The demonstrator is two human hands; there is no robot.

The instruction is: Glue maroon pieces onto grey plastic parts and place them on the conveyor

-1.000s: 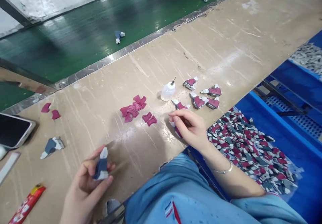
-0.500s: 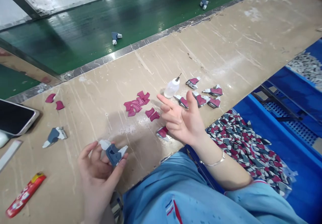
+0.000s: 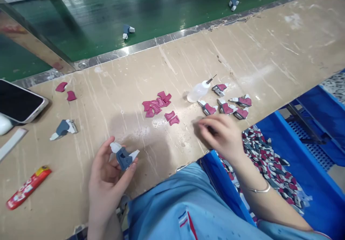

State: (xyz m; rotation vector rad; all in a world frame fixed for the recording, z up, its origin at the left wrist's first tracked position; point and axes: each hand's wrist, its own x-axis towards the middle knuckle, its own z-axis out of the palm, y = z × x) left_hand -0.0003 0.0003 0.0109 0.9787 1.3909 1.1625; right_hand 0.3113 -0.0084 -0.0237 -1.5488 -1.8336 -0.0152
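In my left hand [image 3: 111, 175], thumb and fingers grip a blue-grey and white plastic part [image 3: 124, 157], held just above the table. My right hand [image 3: 222, 135] is over the table's near edge with fingers curled; whatever is in them is hidden. Beyond it lie several assembled parts with maroon inlays [image 3: 225, 107]. A translucent squeeze bottle with a needle tip [image 3: 198, 91] rests beside them, tilted. Between my hands, a little farther off, is a loose pile of maroon pieces [image 3: 156, 104], with two more maroon pieces [image 3: 171, 118] next to it.
At left are a phone [image 3: 21, 101], a red packet [image 3: 28, 188], another grey-white part [image 3: 64, 129] and two maroon pieces [image 3: 71, 95]. A green conveyor belt [image 3: 94, 27] carries similar parts. Below the right edge, a blue bin [image 3: 320, 197] holds many parts.
My right hand has turned over, curled its fingers and moved right. The maroon-inlaid part that lay beneath it is no longer on that spot. My left hand keeps its hold.
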